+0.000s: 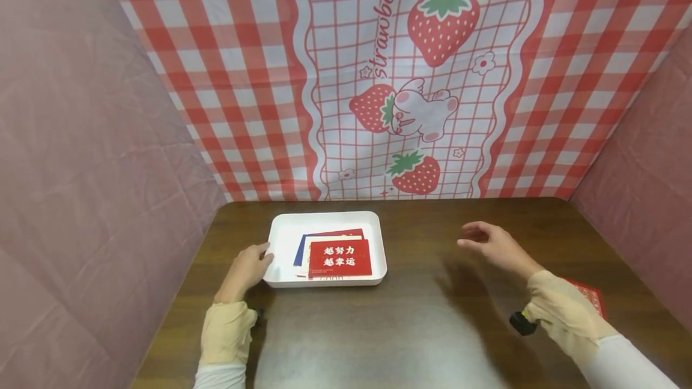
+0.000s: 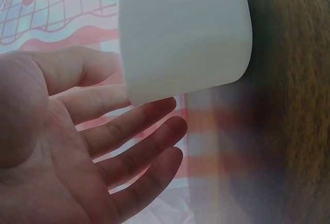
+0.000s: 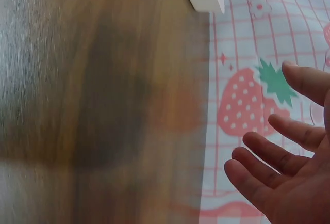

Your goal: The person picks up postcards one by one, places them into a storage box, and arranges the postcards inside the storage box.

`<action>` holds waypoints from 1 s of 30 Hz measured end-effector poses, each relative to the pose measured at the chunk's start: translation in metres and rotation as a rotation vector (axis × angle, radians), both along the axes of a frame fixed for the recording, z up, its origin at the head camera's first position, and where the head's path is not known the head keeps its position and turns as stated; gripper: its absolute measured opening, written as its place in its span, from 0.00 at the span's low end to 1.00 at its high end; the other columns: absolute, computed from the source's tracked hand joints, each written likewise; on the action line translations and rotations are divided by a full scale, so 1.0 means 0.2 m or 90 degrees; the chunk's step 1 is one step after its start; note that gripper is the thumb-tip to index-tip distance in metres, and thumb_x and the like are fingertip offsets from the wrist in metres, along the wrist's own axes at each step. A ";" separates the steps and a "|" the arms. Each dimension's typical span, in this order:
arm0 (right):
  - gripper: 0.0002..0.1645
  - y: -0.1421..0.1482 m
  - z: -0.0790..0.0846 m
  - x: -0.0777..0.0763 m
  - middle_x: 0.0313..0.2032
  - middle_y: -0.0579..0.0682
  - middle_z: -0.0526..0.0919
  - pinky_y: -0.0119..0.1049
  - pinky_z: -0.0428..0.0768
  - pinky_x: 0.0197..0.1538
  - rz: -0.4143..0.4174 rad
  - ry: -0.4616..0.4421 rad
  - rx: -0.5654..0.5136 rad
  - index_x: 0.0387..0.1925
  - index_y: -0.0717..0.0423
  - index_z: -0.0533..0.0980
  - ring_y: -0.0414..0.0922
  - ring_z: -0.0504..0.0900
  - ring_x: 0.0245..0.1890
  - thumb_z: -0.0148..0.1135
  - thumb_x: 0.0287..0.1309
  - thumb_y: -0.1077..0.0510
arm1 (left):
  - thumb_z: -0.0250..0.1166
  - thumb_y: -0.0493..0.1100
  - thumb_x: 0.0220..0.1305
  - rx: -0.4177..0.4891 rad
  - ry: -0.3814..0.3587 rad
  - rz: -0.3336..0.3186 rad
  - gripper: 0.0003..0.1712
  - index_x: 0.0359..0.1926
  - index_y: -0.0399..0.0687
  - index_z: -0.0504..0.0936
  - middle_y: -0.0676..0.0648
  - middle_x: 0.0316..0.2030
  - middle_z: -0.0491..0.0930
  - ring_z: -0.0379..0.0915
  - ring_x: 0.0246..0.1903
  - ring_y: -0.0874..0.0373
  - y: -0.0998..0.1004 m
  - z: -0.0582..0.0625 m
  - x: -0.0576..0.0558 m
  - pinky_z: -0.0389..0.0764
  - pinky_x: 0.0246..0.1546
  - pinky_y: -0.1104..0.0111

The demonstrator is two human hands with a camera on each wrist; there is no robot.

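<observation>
A white tray stands on the table, left of the middle. Overlapping cards lie inside it; the top one is a red card with white characters, over cream, blue and red ones. At the tray's left end is my left hand, thumb and index fingertips right at the rim, the other fingers loosely spread outside the wall. My right hand hovers over the table right of the tray, fingers relaxed and apart, holding nothing. A red patterned paper piece is partly hidden under my right forearm.
The brown wooden table ends at a back wall hung with a checked strawberry cloth. Pinkish cloth walls close off both sides. Black devices are strapped at my wrists.
</observation>
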State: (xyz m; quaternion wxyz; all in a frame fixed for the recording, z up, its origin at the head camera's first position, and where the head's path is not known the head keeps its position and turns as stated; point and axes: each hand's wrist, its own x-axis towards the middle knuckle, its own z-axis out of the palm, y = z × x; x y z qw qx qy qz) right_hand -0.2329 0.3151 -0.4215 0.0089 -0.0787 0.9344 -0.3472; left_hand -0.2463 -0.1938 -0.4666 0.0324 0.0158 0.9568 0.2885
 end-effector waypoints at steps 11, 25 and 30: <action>0.35 0.17 0.02 0.02 0.54 0.69 0.78 0.51 0.78 0.51 -0.002 -0.014 0.059 0.58 0.68 0.71 0.62 0.77 0.54 0.64 0.60 0.45 | 0.54 0.43 0.69 -0.002 0.000 0.002 0.27 0.64 0.31 0.70 0.29 0.62 0.71 0.66 0.63 0.33 0.00 -0.01 0.00 0.66 0.64 0.43; 0.38 0.36 -0.01 0.05 0.51 0.74 0.77 0.58 0.78 0.50 0.018 -0.023 0.146 0.56 0.71 0.72 0.68 0.76 0.53 0.69 0.54 0.46 | 0.53 0.42 0.69 -0.011 -0.006 -0.001 0.27 0.64 0.31 0.70 0.29 0.62 0.71 0.66 0.63 0.32 0.00 0.00 0.00 0.66 0.64 0.43; 0.39 0.43 -0.01 0.07 0.51 0.75 0.77 0.60 0.78 0.48 0.024 -0.025 0.164 0.56 0.73 0.71 0.70 0.75 0.52 0.70 0.53 0.47 | 0.53 0.43 0.69 -0.008 -0.006 0.002 0.28 0.65 0.32 0.70 0.29 0.63 0.71 0.65 0.64 0.33 0.00 0.00 0.00 0.66 0.65 0.43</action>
